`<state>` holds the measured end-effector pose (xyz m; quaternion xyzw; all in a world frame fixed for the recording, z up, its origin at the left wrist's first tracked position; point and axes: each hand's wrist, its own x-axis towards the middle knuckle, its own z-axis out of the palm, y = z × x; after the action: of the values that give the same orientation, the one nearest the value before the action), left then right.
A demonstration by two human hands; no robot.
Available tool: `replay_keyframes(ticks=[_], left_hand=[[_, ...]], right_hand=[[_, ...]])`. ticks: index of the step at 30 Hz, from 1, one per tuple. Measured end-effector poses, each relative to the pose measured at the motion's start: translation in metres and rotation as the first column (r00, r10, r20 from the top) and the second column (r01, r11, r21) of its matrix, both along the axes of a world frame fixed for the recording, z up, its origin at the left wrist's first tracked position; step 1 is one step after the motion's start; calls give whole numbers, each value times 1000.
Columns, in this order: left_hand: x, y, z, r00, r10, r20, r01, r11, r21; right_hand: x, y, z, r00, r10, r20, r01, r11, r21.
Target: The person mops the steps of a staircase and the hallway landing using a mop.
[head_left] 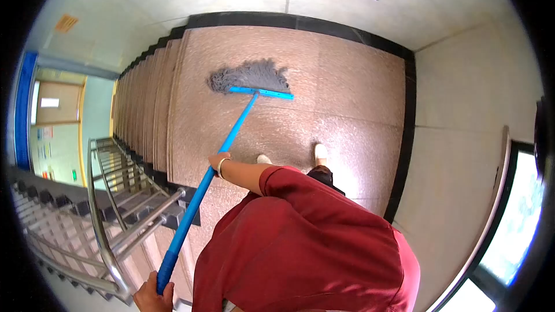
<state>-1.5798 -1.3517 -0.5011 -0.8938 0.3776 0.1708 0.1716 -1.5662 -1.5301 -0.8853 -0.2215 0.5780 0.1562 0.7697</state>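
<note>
The mop (238,127) is held across the left and centre of the frame, its grey head (251,75) laid on the landing floor (358,81) at upper centre. Its blue handle (199,197) is gripped partway along by the right hand (218,160), and at its end, lower left, by the left hand (155,294). The wiping is judged to be under way; how much has been covered or is left cannot be told (the sheen may be only reflected light). No container is seen.
</note>
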Motion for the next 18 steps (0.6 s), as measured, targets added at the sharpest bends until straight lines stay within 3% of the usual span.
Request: replay_keyframes(ticks=[3,4,6,10,15,17,18], left_hand=[[-23,-40,-6,1000,-18,-22,18,1000,17],[-28,-50,-12,997,-62,-52,62,998,-14],[-49,-74,-22,986,-163,-44,159,984,-83],[-89,-127,-62,964,-256,-75,236,949,-208],[-156,-226,-99,888,-455,-71,430,874,-224],[-178,-268,-123,834,-545,-88,518,828,-215],[-188,-290,-137,801,-593,-88,571,799,-187]], right_hand=[[-4,-8,-113,970,-242,-31,243,968,67],[-23,-27,-90,964,-266,-25,267,961,70],[-74,-70,-48,947,-292,-135,245,927,-286],[-143,-136,-132,946,-321,-37,315,942,-115],[-254,-243,-186,777,-568,-271,455,805,-381],[-336,-289,-114,812,-558,-175,405,753,-519],[-358,-307,-133,668,-720,-186,504,623,-598]])
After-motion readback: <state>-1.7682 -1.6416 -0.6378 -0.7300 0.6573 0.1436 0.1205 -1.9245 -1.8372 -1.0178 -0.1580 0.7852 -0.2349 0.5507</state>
